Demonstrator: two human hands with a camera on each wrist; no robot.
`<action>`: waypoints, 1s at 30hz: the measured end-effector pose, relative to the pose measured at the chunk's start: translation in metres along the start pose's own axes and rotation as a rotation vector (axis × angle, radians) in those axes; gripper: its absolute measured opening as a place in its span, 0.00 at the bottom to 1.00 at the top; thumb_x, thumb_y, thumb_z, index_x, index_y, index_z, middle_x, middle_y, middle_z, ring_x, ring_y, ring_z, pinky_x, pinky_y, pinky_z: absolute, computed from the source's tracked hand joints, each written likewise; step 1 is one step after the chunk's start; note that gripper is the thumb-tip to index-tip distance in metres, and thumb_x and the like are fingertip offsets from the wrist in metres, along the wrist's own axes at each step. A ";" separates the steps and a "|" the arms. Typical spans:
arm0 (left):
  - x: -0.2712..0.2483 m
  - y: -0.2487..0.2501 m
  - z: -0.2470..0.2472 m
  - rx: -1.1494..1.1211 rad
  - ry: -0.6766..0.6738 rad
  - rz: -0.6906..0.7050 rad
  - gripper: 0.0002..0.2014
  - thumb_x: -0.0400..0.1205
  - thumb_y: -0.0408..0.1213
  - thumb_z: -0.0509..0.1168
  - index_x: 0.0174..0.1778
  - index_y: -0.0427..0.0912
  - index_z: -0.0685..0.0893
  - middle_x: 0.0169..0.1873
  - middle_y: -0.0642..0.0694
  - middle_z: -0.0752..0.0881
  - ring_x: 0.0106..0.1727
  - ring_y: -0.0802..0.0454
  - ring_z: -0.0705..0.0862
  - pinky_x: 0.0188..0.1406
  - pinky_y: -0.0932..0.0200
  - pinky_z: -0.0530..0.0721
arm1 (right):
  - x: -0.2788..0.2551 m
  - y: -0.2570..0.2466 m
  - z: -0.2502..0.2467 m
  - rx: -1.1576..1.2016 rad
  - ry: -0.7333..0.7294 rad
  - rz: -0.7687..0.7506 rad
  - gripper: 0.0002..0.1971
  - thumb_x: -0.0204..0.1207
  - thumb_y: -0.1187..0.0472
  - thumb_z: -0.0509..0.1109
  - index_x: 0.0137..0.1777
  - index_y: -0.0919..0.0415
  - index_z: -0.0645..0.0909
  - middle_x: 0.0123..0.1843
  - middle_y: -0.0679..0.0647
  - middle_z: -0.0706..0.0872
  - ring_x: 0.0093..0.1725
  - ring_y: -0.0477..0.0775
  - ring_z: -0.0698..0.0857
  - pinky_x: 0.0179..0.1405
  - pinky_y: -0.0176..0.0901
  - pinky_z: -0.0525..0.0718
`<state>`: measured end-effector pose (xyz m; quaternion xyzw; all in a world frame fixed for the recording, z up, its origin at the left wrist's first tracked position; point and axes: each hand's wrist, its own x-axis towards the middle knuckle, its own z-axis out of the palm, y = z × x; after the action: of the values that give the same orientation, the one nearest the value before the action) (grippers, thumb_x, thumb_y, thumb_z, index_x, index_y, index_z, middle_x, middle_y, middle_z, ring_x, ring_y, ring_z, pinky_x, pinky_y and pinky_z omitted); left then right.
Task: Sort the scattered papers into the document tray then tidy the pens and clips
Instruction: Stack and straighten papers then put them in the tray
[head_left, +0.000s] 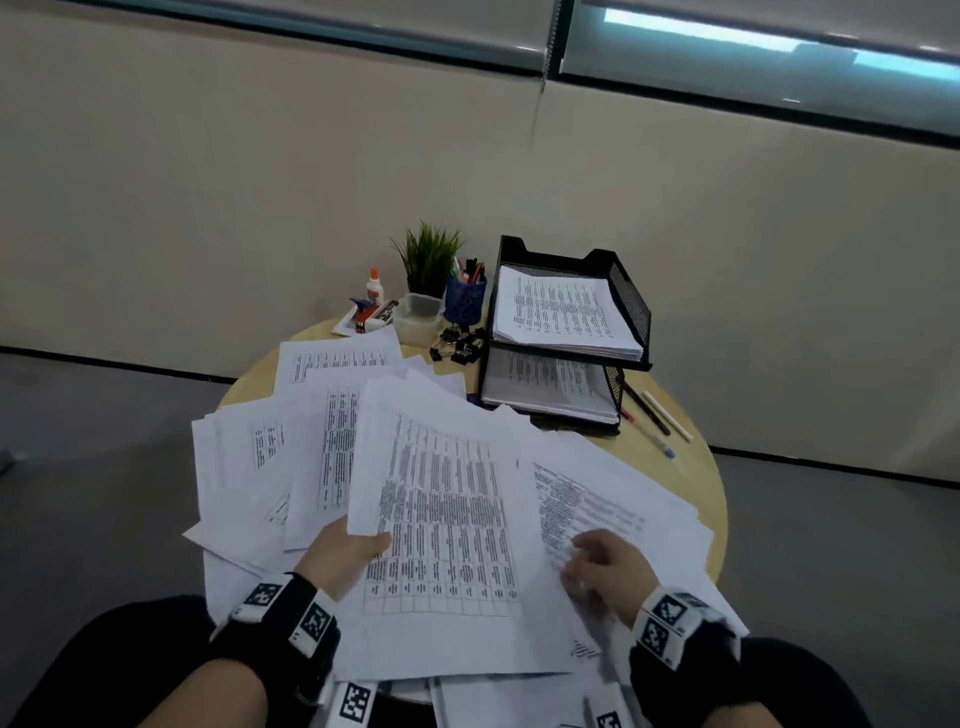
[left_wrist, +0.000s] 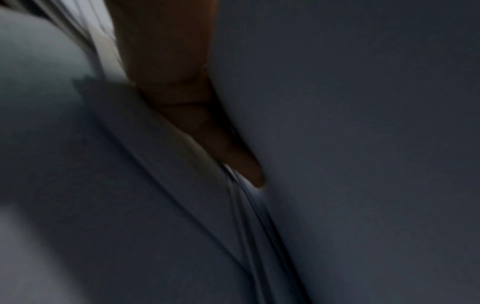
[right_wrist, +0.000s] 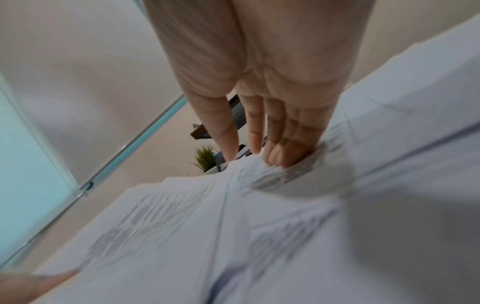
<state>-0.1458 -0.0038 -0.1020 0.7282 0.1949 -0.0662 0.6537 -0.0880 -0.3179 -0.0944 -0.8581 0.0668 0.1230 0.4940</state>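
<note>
**Hands on the scattered sheets, trays half filled**

Nearest, the left hand (head_left: 340, 556) pinched the left edge of a white printed sheet with a ruled table (head_left: 441, 525), thumb on top and fingers beneath; the left wrist view showed one finger (left_wrist: 233, 158) tucked between paper layers. The right hand (head_left: 605, 564) rested with straight fingers (right_wrist: 275, 150) pressed onto another white sheet of dense text (head_left: 597, 509), grasping nothing. Black wrist bands with white square-code markers (head_left: 291, 613) sat on both wrists. None of the printing was sharp enough to read.

Beyond the hands, more loose white printed papers (head_left: 311, 431) fanned across the round pale wooden table (head_left: 706, 483). Right of them several loose pens (head_left: 657, 421) lay on the wood beside the black mesh two-tier document tray (head_left: 631, 306); each tier held a stack of printed pages. Left of the tray a heap of black binder clips (head_left: 460, 345) lay at the foot of a blue pen cup (head_left: 464, 301) with pens upright in it. Beside that stood a clear plastic tub (head_left: 418, 317), contents indiscernible, a small green potted plant (head_left: 428, 257), a white glue bottle with an orange cap (head_left: 374, 286), label unreadable, and a stapler-like heap (head_left: 363, 317).
</note>
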 end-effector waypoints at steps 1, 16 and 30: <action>0.001 -0.002 -0.001 0.009 0.027 0.005 0.12 0.81 0.31 0.66 0.58 0.39 0.75 0.56 0.37 0.82 0.63 0.38 0.79 0.61 0.53 0.74 | 0.008 0.000 -0.006 -0.128 0.015 -0.013 0.13 0.69 0.67 0.75 0.51 0.55 0.79 0.47 0.54 0.85 0.46 0.54 0.83 0.50 0.45 0.82; 0.010 -0.008 -0.003 -0.121 0.118 -0.072 0.22 0.79 0.29 0.68 0.69 0.31 0.75 0.61 0.38 0.83 0.63 0.41 0.79 0.72 0.46 0.71 | 0.081 -0.044 -0.072 -0.696 -0.056 0.205 0.43 0.72 0.51 0.74 0.81 0.62 0.55 0.79 0.61 0.66 0.73 0.61 0.73 0.61 0.46 0.77; 0.017 -0.008 0.001 -0.216 0.128 -0.089 0.22 0.79 0.23 0.66 0.70 0.26 0.73 0.55 0.39 0.82 0.59 0.43 0.78 0.68 0.50 0.70 | 0.089 -0.038 -0.082 -1.070 -0.078 0.262 0.57 0.45 0.22 0.73 0.71 0.57 0.68 0.65 0.56 0.78 0.62 0.59 0.80 0.60 0.50 0.80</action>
<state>-0.1333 -0.0005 -0.1153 0.6468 0.2743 -0.0274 0.7111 0.0187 -0.3690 -0.0476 -0.9688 0.0828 0.2319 -0.0282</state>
